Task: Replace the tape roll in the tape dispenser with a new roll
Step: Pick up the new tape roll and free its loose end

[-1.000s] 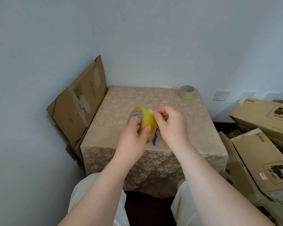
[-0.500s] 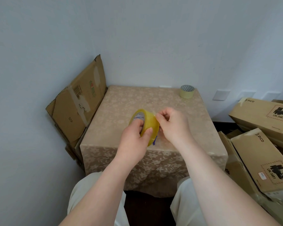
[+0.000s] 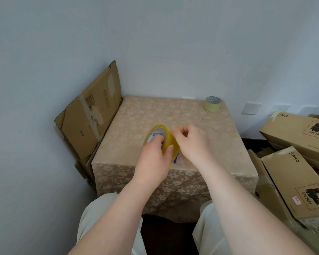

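Note:
A yellow tape roll with a printed core label is held upright above the table's front half. My left hand grips it, fingers inside the core and thumb on the outer face. My right hand pinches at the roll's right rim, fingers closed on the tape end. A blue piece of the tape dispenser shows just below the roll, mostly hidden by both hands; a small orange tip peeks above my right fingers. A second, paler tape roll lies flat at the table's far right corner.
The small table is covered in beige floral cloth and stands in a wall corner. Flattened cardboard leans against its left side. Stacked brown boxes crowd the right. My knees are below the front edge.
The roll has shifted slightly right and turned, so its label faces me more. My right hand has moved from the front of the roll up to its right rim.

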